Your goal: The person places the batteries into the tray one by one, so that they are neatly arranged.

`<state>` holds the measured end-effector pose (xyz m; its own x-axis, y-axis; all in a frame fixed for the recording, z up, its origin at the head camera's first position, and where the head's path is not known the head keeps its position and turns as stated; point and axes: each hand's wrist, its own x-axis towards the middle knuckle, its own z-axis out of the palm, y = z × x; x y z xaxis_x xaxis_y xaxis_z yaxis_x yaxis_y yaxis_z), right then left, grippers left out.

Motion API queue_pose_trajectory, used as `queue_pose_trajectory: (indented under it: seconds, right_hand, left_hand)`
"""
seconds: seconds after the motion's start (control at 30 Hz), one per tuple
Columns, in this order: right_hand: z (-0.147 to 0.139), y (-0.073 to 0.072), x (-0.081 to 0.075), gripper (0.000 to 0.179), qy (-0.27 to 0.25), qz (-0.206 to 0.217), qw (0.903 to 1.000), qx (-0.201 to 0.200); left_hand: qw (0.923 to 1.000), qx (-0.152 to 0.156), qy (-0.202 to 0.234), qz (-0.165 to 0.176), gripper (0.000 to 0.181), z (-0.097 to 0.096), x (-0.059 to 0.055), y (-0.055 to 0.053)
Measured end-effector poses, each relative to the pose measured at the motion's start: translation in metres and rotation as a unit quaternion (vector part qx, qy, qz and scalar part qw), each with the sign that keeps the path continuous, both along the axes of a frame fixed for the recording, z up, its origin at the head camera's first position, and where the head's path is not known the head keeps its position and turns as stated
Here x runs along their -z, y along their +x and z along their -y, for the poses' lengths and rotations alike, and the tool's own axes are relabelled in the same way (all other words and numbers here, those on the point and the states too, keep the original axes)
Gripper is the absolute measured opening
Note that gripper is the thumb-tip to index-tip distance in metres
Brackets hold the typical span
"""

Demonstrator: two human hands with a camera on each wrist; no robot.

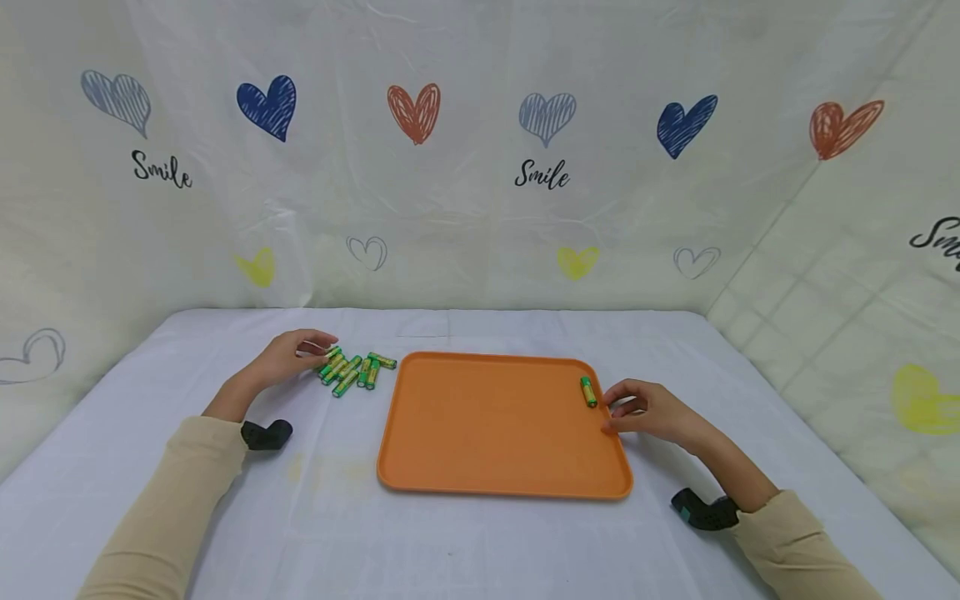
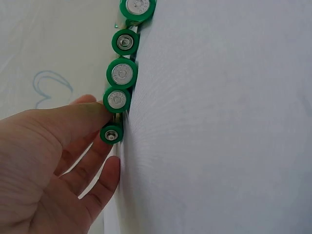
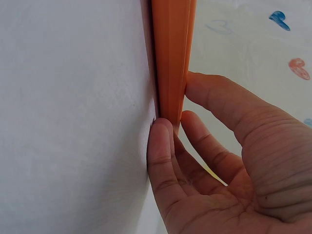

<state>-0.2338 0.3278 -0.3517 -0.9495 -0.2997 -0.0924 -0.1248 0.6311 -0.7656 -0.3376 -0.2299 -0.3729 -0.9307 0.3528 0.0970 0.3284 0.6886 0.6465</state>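
Observation:
An orange tray (image 1: 495,425) lies flat on the white-covered table, with one green battery (image 1: 588,392) on it near its right rim. My right hand (image 1: 648,410) holds the tray's right edge, thumb and fingertips at the rim (image 3: 173,53). To the left of the tray lies a loose group of several green batteries (image 1: 347,375). At the far left end of that group, my left hand (image 1: 288,358) pinches a battery (image 2: 111,134) between thumb and fingers. In the left wrist view, further batteries (image 2: 122,73) stand in a row right beside the thumb, end-on.
Black bands with small devices sit on both wrists, the left device (image 1: 266,435) and the right one (image 1: 705,510) hanging just above the cloth. A pale wall sheet (image 1: 465,208) printed with hearts and words rises behind the table (image 1: 450,550).

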Motion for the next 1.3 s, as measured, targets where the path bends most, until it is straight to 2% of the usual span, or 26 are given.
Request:
queue_pose_trajectory:
  seconds: [0.13,0.37,0.87,1.3]
  right_hand:
    - [0.0002,0.0,-0.0004,0.042,-0.004,0.0,1.0,-0.003]
    - [-0.0002,0.0001,0.0014,0.042,-0.005,0.003,1.0,0.001]
    - [-0.0006,0.0003,0.0033,0.041,0.003,0.006,0.9999,0.011]
    - [-0.0005,0.001,0.0011,0.042,-0.003,0.001,1.0,0.002]
  left_hand:
    - [0.9995,0.003,-0.027,-0.012,0.035,0.0012,-0.0004,-0.0007]
    - [0.999,-0.004,-0.045,0.001,0.035,0.0011,0.0001,-0.0021]
    - [0.9994,-0.012,-0.03,-0.009,0.032,0.0002,0.0008,0.0031]
    - [0.9989,-0.041,-0.017,-0.013,0.033,0.001,-0.0021,0.0076]
